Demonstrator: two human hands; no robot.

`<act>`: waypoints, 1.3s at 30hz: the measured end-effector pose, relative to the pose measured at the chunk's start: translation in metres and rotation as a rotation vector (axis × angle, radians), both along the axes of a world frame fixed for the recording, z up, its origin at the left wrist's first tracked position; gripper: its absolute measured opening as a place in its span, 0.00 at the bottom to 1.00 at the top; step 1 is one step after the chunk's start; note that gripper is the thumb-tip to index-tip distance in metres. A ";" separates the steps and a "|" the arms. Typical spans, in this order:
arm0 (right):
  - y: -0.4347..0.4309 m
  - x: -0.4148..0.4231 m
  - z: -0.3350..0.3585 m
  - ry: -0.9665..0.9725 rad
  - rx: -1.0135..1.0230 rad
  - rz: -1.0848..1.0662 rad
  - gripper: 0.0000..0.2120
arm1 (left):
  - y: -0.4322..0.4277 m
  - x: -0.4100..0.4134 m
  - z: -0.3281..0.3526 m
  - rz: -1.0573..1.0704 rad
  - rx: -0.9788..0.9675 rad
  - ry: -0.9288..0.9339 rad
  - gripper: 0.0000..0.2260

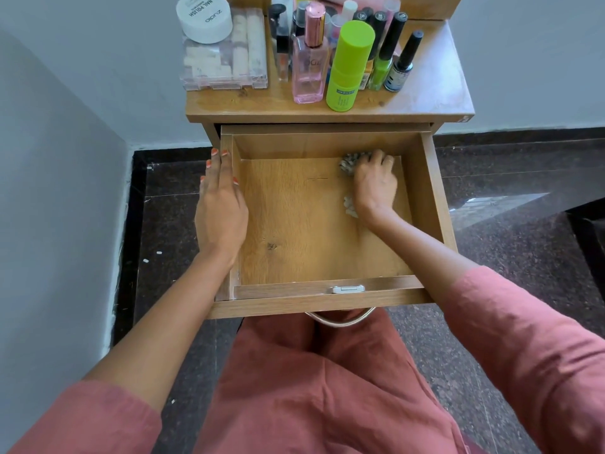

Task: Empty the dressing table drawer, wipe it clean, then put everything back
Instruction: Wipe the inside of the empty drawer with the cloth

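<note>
- White jar on surface, lid reads "NAIL POLISH"; sits on clear box of nail tips.
- Lime-green bottle, pink perfume bottle right of box.
- Drawer pulled open below surface, holds only patterned cloth.
- Right hand pressing cloth at drawer's back right.
- Left hand flat, fingers spread, on drawer's left wall.

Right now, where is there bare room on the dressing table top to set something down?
Free: the wooden table top's right end, beside the black-capped nail polish bottles, and the thin front strip before the lime green bottle. Crowded: the left and middle, around the clear plastic box.
</note>
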State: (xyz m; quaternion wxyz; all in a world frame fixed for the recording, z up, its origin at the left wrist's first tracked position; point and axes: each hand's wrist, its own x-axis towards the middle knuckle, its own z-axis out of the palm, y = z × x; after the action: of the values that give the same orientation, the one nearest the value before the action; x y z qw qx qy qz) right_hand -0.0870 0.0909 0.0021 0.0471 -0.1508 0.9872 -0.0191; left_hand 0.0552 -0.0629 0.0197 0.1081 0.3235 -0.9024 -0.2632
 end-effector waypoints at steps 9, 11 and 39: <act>-0.104 0.057 0.006 -0.091 -0.127 0.353 0.16 | -0.001 0.000 0.001 -0.002 0.000 -0.012 0.20; -0.115 0.063 0.008 -0.103 -0.171 0.372 0.16 | -0.001 0.000 0.000 -0.004 -0.003 -0.011 0.20; -0.046 0.099 0.022 -0.627 0.064 1.138 0.23 | 0.000 0.000 0.000 -0.007 0.011 -0.001 0.20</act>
State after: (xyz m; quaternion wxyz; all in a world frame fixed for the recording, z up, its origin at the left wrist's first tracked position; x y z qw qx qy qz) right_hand 0.0119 0.0447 0.0243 0.3404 -0.6360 0.6925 -0.0049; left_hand 0.0554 -0.0633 0.0198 0.1050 0.3210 -0.9021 -0.2686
